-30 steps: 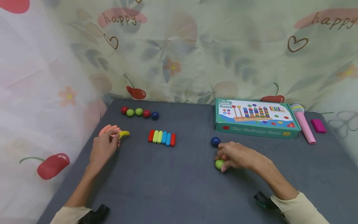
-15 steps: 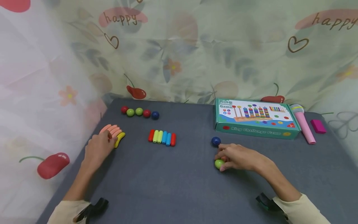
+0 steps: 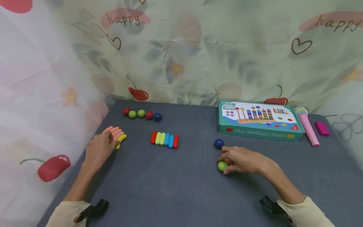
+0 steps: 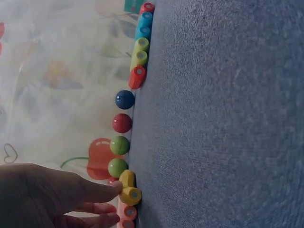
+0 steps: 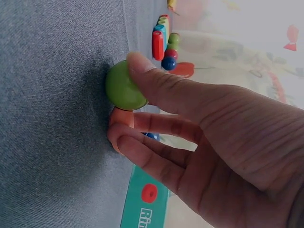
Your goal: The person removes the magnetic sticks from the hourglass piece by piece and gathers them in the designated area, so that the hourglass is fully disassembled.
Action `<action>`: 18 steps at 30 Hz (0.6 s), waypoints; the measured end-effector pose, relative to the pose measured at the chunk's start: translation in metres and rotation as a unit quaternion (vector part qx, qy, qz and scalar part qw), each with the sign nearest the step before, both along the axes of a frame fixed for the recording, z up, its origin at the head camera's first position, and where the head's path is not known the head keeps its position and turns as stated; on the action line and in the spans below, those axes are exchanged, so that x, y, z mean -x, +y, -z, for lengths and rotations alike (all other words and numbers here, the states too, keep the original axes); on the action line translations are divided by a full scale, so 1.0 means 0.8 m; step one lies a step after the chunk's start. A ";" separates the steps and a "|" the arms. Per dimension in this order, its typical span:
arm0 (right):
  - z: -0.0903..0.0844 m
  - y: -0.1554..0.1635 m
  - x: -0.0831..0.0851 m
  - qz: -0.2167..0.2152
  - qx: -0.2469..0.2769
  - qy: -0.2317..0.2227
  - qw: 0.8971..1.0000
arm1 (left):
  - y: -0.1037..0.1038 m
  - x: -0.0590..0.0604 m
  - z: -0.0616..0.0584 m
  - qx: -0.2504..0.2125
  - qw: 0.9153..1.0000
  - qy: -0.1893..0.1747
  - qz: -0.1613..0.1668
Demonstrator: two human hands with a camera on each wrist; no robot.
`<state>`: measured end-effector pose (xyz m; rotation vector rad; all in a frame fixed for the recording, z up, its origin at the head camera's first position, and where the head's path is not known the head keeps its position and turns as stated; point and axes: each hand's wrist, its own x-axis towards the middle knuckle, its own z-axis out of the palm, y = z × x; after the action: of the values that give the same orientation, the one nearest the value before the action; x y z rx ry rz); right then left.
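green ball (image 3: 222,166) (half hidden), right hand (image 3: 244,160)

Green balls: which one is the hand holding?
The green ball that sits alone near the front, pinched by the right hand. The other two sit untouched in the back row.

Pink curved pieces (image 3: 113,130) partly hidden under left hand (image 3: 99,149).

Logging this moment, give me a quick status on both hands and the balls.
Right hand pinches green ball on the grey table. Left hand touches yellow curved piece. Blue ball lies just beyond the right fingers.
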<state>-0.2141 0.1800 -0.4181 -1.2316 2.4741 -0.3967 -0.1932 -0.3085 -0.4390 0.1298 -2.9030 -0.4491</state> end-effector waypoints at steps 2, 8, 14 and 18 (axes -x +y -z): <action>0.000 -0.002 0.000 0.000 -0.004 -0.003 1.000 | -0.002 0.000 0.000 -0.004 1.000 0.002 0.002; 0.001 -0.002 0.001 -0.013 0.003 -0.002 1.000 | 0.002 0.004 -0.004 -0.007 1.000 0.005 0.005; -0.002 0.002 0.003 -0.027 0.008 -0.029 0.999 | 0.063 0.024 -0.031 -0.005 0.994 0.068 0.082; -0.008 0.005 0.005 -0.024 0.016 -0.056 0.998 | 0.147 0.036 -0.061 -0.030 0.984 0.043 0.173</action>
<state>-0.2179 0.1839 -0.4119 -1.2444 2.3475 -0.4806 -0.2223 -0.1907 -0.3905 -0.3813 -2.8304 -0.5826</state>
